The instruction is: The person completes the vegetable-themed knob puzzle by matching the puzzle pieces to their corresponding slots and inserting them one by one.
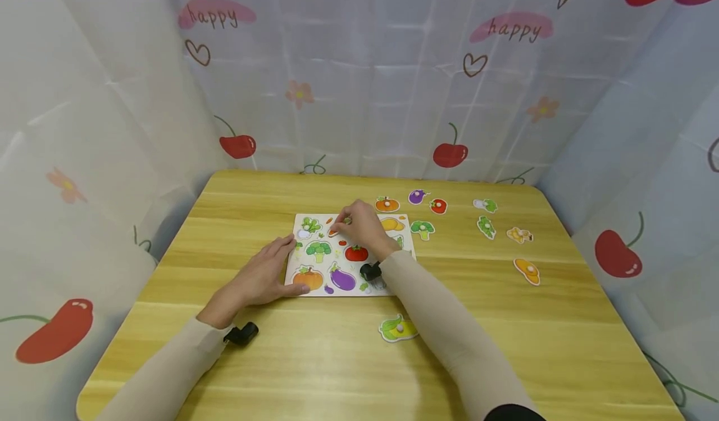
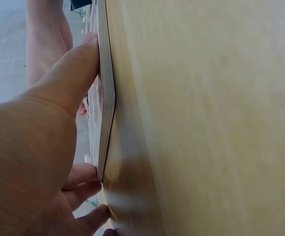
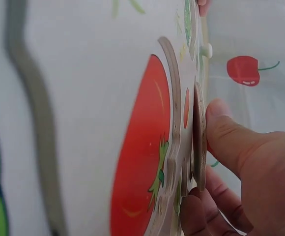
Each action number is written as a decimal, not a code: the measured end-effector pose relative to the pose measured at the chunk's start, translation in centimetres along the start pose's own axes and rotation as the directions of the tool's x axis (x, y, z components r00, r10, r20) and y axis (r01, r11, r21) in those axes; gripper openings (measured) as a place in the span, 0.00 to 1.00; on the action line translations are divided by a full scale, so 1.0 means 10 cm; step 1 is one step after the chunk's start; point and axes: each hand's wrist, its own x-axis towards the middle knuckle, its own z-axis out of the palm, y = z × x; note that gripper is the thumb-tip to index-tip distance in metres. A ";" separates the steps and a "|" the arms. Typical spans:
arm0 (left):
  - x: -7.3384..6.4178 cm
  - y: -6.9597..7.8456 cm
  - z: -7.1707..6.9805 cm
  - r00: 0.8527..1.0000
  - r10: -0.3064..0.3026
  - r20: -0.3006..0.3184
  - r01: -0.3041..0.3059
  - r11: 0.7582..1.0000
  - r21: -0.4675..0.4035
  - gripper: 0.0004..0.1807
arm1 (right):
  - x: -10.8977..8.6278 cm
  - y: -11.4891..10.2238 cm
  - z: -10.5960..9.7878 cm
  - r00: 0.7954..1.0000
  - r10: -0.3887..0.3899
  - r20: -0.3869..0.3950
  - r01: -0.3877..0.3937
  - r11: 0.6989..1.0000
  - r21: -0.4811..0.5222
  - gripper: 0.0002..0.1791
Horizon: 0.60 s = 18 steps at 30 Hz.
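Note:
A white wooden vegetable puzzle board (image 1: 334, 289) lies on the table. My left hand (image 1: 264, 274) spans its near left corner, thumb resting on the front edge and fingers touching the left side. Over the board's upper middle, my right hand (image 1: 362, 224) pinches a thin puzzle piece (image 3: 200, 142) between thumb and fingers. That piece appears edge-on in the right wrist view, close above the board, its picture mostly hidden. Orange and green show by the fingertips in the head view. Close by is the printed tomato (image 3: 142, 142). My right forearm partly covers the board's right side.
A corn piece (image 1: 397, 329) lies in front of the board. Behind and right of it are pumpkin (image 1: 387, 204), eggplant (image 1: 417, 196), tomato (image 1: 438, 206) and broccoli (image 1: 422, 229) pieces. Several more, including a yellow-orange piece (image 1: 527, 271), lie farther right. Printed curtains (image 1: 371, 128) surround the table.

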 end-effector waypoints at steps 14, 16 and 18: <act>0.01 0.03 0.00 1.000 -0.002 0.001 0.002 1.000 0.006 0.67 | 0.03 0.04 -0.03 0.998 -0.038 0.049 0.040 0.998 -0.049 0.08; 0.01 0.02 0.00 1.000 -0.004 0.004 0.004 1.000 0.007 0.67 | 0.03 0.03 -0.03 0.998 -0.038 0.055 0.041 0.998 -0.049 0.08; 0.01 0.02 0.00 1.000 -0.006 0.005 0.006 1.000 0.006 0.67 | 0.04 0.03 -0.03 0.998 -0.040 0.057 0.043 0.998 -0.050 0.08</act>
